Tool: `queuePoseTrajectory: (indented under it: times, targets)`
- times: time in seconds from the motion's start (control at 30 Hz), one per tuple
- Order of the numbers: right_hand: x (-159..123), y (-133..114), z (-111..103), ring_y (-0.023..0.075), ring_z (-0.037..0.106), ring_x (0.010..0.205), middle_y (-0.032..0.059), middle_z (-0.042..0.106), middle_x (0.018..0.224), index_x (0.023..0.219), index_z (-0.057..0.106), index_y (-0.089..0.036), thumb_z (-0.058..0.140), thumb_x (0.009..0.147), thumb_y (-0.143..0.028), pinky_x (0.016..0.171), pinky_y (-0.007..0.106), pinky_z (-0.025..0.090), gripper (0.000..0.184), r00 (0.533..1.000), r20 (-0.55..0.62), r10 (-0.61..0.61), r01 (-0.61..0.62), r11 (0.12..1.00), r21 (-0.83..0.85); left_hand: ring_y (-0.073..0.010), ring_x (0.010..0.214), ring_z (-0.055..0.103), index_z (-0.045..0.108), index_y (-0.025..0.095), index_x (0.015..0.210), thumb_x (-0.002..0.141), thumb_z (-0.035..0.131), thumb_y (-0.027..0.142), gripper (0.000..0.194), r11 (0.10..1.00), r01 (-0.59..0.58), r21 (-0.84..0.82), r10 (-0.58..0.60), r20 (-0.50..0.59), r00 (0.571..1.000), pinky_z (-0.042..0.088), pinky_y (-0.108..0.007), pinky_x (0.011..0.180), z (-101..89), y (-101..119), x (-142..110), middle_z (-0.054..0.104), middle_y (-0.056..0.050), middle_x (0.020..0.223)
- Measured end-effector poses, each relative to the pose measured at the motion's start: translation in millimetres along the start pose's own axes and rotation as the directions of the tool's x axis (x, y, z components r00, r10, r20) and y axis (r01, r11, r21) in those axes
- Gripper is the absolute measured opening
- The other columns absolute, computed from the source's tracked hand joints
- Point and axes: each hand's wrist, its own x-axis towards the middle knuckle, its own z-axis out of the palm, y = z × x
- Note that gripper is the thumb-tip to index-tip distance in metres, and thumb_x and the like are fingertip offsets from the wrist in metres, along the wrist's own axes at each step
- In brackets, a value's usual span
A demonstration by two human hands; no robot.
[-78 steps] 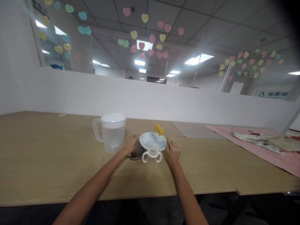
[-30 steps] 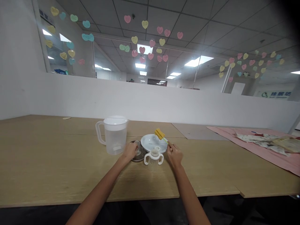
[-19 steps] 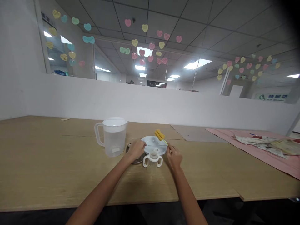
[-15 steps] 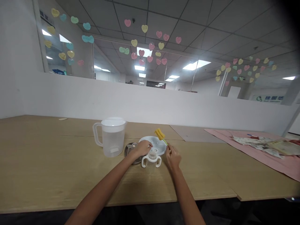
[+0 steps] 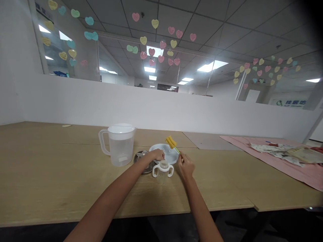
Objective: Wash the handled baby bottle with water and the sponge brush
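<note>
My right hand grips the thin green handle of a bottle brush, its yellow sponge head tilted up over the far side of a white basin. Over the basin's left part is my left hand, its fingers curled downward; what they hold, if anything, is hidden. Just in front of it stands a clear baby bottle with two white side handles and an uncovered neck. A round dark metal tray with small clear pieces lies partly under my left wrist.
To the left stands a translucent plastic pitcher with a handle. A pink cloth with papers and packets covers the right of the wooden table. A white wall with glass panes runs behind.
My left hand has gone from outstretched fingers to curled ones, shifting slightly right over the basin. My right hand keeps the brush almost where it was. The view has tilted a little.
</note>
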Motion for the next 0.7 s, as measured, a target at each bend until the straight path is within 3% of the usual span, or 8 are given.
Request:
queuePoseTrajectory:
  times: [0.1, 0.23, 0.33, 0.43, 0.5, 0.57, 0.63, 0.7]
  targets:
    - [-0.2, 0.3, -0.8, 0.0099, 0.049, 0.053, 0.0033, 0.062, 0.067, 0.093, 0.066, -0.017, 0.037, 0.086, -0.029, 0.052, 0.021, 0.031, 0.032, 1.000, -0.019, -0.001, 0.001, 1.000, 0.012, -0.0152, 0.066, 0.055, 0.065, 0.012, 0.066, 0.062, 0.056, 0.010, 0.010, 0.999, -0.028, -0.034, 0.025, -0.085, 0.996, 0.043, -0.024, 0.066, -10.0, -2.4, -6.9, 0.065, -0.004, 0.070]
    - [-1.0, 0.3, -1.8, 0.0099, 0.050, 0.055, 0.0034, 0.061, 0.063, 0.093, 0.067, -0.017, 0.039, 0.086, -0.028, 0.055, 0.021, 0.034, 0.031, 0.997, -0.054, -0.064, 0.065, 0.997, 0.031, -0.0134, 0.083, 0.056, 0.060, 0.013, 0.095, 0.082, 0.042, 0.026, 0.026, 0.991, -0.072, -0.117, 0.047, -0.202, 0.978, 0.043, -0.022, 0.074, -27.4, -1.1, -13.7, 0.063, -0.005, 0.096]
    - [-1.4, 0.4, -1.2, 0.0101, 0.051, 0.055, 0.0038, 0.060, 0.062, 0.095, 0.067, -0.017, 0.039, 0.085, -0.027, 0.055, 0.021, 0.033, 0.031, 0.995, -0.070, -0.072, 0.072, 0.997, 0.008, -0.0117, 0.088, 0.056, 0.056, 0.011, 0.100, 0.086, 0.037, 0.028, 0.029, 0.943, -0.130, -0.307, 0.068, -0.203, 0.977, 0.044, -0.021, 0.075, -37.8, 6.5, -18.7, 0.062, -0.006, 0.099]
    - [-1.4, 1.3, 1.1, 0.0103, 0.049, 0.052, 0.0036, 0.060, 0.060, 0.092, 0.068, -0.017, 0.039, 0.084, -0.026, 0.050, 0.022, 0.029, 0.031, 0.995, -0.103, 0.008, -0.015, 0.998, -0.064, -0.0125, 0.089, 0.056, 0.057, 0.012, 0.097, 0.085, 0.040, 0.031, 0.028, 0.838, -0.203, -0.506, 0.074, -0.263, 0.962, 0.044, -0.022, 0.078, -45.3, 14.1, -31.2, 0.062, -0.005, 0.098]
    - [-1.6, 1.7, 2.9, 0.0103, 0.048, 0.051, 0.0032, 0.060, 0.061, 0.090, 0.068, -0.018, 0.040, 0.083, -0.026, 0.048, 0.023, 0.026, 0.030, 0.993, -0.108, 0.041, -0.051, 0.994, -0.097, -0.0139, 0.090, 0.056, 0.057, 0.015, 0.098, 0.084, 0.042, 0.034, 0.029, 0.827, -0.247, -0.506, 0.047, -0.375, 0.926, 0.043, -0.023, 0.079, -47.1, 12.8, -44.8, 0.061, -0.004, 0.098]
    - [-1.9, 1.4, 4.3, 0.0104, 0.048, 0.051, 0.0031, 0.062, 0.063, 0.090, 0.068, -0.018, 0.041, 0.083, -0.026, 0.048, 0.023, 0.024, 0.029, 0.993, -0.099, 0.060, -0.070, 0.992, -0.104, -0.0155, 0.093, 0.055, 0.056, 0.016, 0.100, 0.084, 0.043, 0.036, 0.029, 0.862, -0.265, -0.432, 0.000, -0.523, 0.852, 0.043, -0.025, 0.081, -44.3, 3.1, -60.3, 0.060, -0.004, 0.101]
    - [-2.5, 0.7, 4.7, 0.0106, 0.048, 0.052, 0.0033, 0.063, 0.066, 0.089, 0.068, -0.018, 0.040, 0.083, -0.026, 0.048, 0.023, 0.023, 0.029, 0.994, -0.084, 0.074, -0.082, 0.992, -0.099, -0.0168, 0.098, 0.052, 0.055, 0.018, 0.102, 0.085, 0.040, 0.034, 0.028, 0.928, -0.211, -0.309, -0.051, -0.663, 0.747, 0.040, -0.028, 0.086, -35.8, -13.7, -74.5, 0.058, -0.005, 0.105]
    - [-3.1, 0.4, 4.6, 0.0111, 0.048, 0.052, 0.0036, 0.063, 0.067, 0.089, 0.067, -0.017, 0.039, 0.083, -0.027, 0.048, 0.023, 0.023, 0.030, 0.995, -0.057, 0.083, -0.088, 0.992, -0.092, -0.0178, 0.104, 0.049, 0.055, 0.018, 0.100, 0.086, 0.038, 0.030, 0.025, 0.980, -0.120, -0.158, -0.031, -0.717, 0.696, 0.037, -0.031, 0.092, -23.2, -33.3, -85.5, 0.055, -0.006, 0.107]
